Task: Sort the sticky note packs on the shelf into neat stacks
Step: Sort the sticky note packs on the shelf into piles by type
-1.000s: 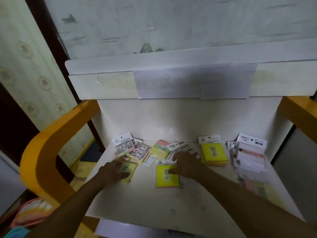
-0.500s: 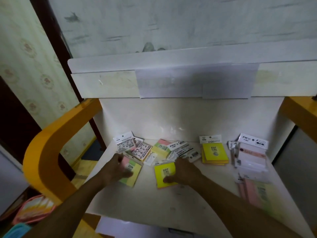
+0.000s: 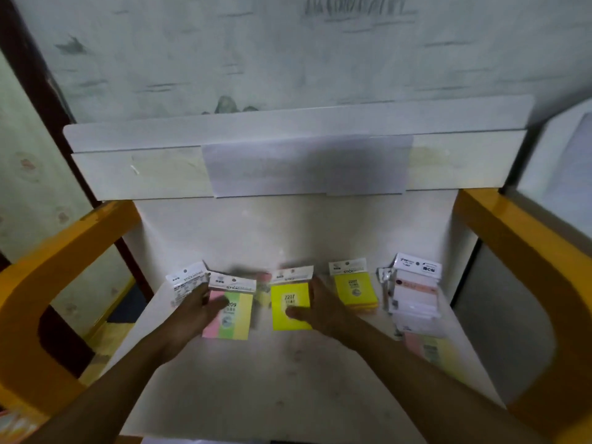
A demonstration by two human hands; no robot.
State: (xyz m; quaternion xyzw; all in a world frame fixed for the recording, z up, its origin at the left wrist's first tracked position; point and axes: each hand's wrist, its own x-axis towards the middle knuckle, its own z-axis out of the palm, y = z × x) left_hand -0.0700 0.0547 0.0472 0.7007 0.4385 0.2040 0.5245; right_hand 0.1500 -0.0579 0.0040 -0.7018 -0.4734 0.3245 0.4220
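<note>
On the white shelf lie several sticky note packs. My left hand holds a pink, green and yellow striped pack marked 2209, thumb across its front. My right hand holds a bright yellow pack marked 2207, thumb on its face and fingers along its right edge. Both packs appear raised and upright, side by side. A stack of yellow packs lies just right of my right hand. A white-labelled pack sits at the far left, partly hidden behind my left hand.
A pile of white and pale pink packs stands at the back right, with pastel packs in front of it. Yellow curved side rails flank the shelf on both sides. An upper white shelf overhangs the back.
Both hands have picked their packs up off the shelf and brought them upright toward the back. The camera has moved closer and to the right.
</note>
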